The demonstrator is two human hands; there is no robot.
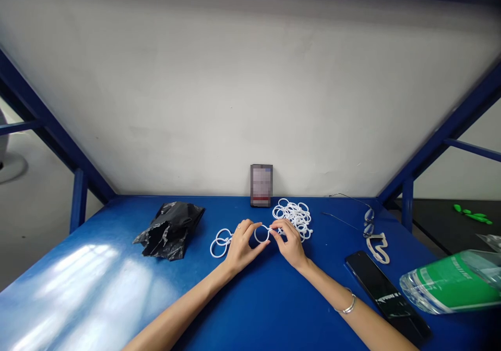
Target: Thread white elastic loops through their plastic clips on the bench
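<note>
My left hand curves around a thin white ring, its thumb and index fingertips at the ring's lower and upper edges. At the ring's right side, my right hand pinches it between thumb and fingers, near a small joint. Just left of my left hand lie a few similar white rings, partly hidden by that hand. A tangled pile of white rings sits behind my right hand, which covers its front part.
The blue table holds a crumpled black plastic bag at left. A small screen device leans on the wall. Glasses, a white curved piece, a black phone and a green-labelled bottle lie at right.
</note>
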